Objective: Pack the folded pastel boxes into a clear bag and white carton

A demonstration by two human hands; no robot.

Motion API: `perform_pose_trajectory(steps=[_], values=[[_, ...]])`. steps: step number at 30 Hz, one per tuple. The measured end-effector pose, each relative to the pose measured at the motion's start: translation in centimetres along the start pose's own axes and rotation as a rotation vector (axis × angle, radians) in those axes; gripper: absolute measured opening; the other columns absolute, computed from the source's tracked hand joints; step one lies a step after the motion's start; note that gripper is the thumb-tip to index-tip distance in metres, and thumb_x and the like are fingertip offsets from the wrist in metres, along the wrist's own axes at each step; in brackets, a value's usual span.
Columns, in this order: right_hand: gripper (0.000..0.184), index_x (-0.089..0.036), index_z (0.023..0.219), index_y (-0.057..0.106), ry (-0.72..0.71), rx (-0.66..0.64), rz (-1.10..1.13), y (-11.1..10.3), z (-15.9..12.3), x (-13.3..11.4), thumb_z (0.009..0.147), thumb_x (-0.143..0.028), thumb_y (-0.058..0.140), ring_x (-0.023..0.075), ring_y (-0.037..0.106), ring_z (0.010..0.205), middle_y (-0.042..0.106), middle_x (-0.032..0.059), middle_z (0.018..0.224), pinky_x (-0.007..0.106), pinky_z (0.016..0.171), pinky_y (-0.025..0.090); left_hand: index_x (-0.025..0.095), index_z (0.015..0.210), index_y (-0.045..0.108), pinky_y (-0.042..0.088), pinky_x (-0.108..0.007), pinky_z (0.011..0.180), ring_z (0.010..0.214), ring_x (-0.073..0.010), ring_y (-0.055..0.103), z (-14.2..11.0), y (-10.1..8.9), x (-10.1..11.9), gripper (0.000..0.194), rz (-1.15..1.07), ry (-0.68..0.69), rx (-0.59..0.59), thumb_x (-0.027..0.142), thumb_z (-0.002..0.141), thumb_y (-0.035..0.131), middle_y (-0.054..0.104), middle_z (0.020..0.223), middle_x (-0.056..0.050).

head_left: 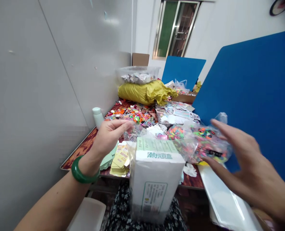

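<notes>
A white and pale-green printed box [156, 170] stands upright on my lap inside a transparent plastic bag [188, 149], whose loose mouth spreads out around the top. With thumb and fingers pinched, my left hand [111, 134] holds the bag's edge at the upper left. My right hand [248, 163] is off to the right of the box, its thumb and fingers wide apart and nothing between them. Behind the box, yellow cards [120, 158] and green cards [109, 158] lie in stacks at the table's near edge.
Small colourful pieces [137, 115] cover part of the table [78, 154]. Farther back are a yellow sack [142, 91] and a transparent tub [138, 75]. A pale bottle [98, 117] stands by the left wall. Blue boards [248, 96] rise on the right, above plastic sleeves [229, 195].
</notes>
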State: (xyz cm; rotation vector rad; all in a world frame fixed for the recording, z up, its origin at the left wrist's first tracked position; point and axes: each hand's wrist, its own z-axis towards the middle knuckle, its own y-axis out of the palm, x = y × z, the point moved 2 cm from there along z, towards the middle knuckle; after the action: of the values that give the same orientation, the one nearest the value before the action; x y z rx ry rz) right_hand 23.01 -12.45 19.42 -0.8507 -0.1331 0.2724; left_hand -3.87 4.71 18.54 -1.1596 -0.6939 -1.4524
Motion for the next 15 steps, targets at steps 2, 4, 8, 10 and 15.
perform_pose_trajectory(steps=[2, 4, 8, 10, 15], values=[[0.039, -0.025, 0.129, 0.049, -0.143, -0.081, 0.04, 0.2, 3.4, -0.6, 0.09, -0.023, 0.052, 0.0318, 0.042, 0.128, 0.052, 0.0103, 0.135, 0.05, 0.098, 0.041, 0.019, 0.082, 0.077, 0.041, -0.02, 0.045, 0.054, -0.0102, 0.052, -0.2, -0.1, 0.2, 0.017, 0.012, -0.005, -0.001, 0.031, 0.079, 0.067, 0.071, 0.069, -0.002], [0.016, -0.025, 0.101, 0.06, -0.201, -0.129, 0.128, 0.5, 5.2, -0.9, 0.09, -0.018, 0.051, 0.0262, 0.054, 0.112, 0.065, 0.0064, 0.111, 0.042, 0.089, 0.046, 0.019, 0.082, 0.077, 0.043, -0.021, 0.048, 0.056, -0.0112, 0.054, -0.6, -0.2, 0.3, 0.017, 0.034, -0.005, -0.007, 0.032, 0.079, 0.067, 0.071, 0.071, -0.002], [0.009, -0.022, 0.09, 0.057, -0.164, -0.152, 0.208, 0.8, 4.8, -0.9, 0.09, -0.017, 0.05, 0.0196, 0.057, 0.083, 0.063, 0.0025, 0.081, 0.031, 0.067, 0.045, 0.021, 0.077, 0.076, 0.049, -0.026, 0.065, 0.077, -0.0164, 0.061, -1.7, -0.5, 0.9, 0.011, 0.141, 0.154, 0.036, 0.028, 0.078, 0.068, 0.069, 0.081, -0.004], [0.009, -0.022, 0.092, 0.057, -0.174, -0.151, 0.159, 0.8, 4.0, -1.2, 0.091, -0.017, 0.049, 0.0194, 0.055, 0.08, 0.061, 0.003, 0.082, 0.031, 0.066, 0.043, 0.022, 0.076, 0.076, 0.049, -0.026, 0.068, 0.078, -0.0161, 0.059, -2.6, -0.6, 1.2, 0.008, 0.205, 0.242, 0.091, 0.026, 0.077, 0.069, 0.063, 0.08, -0.003], [0.01, -0.02, 0.081, 0.052, -0.128, -0.147, 0.05, 0.8, 3.1, -2.6, 0.09, -0.02, 0.047, 0.0182, 0.056, 0.074, 0.059, 0.0054, 0.084, 0.029, 0.06, 0.041, 0.022, 0.088, 0.067, 0.042, -0.018, 0.042, 0.05, -0.0076, 0.049, -5.6, 0.1, 0.2, 0.013, -0.065, -0.038, 0.024, 0.034, 0.086, 0.061, 0.061, 0.078, 0.0]])
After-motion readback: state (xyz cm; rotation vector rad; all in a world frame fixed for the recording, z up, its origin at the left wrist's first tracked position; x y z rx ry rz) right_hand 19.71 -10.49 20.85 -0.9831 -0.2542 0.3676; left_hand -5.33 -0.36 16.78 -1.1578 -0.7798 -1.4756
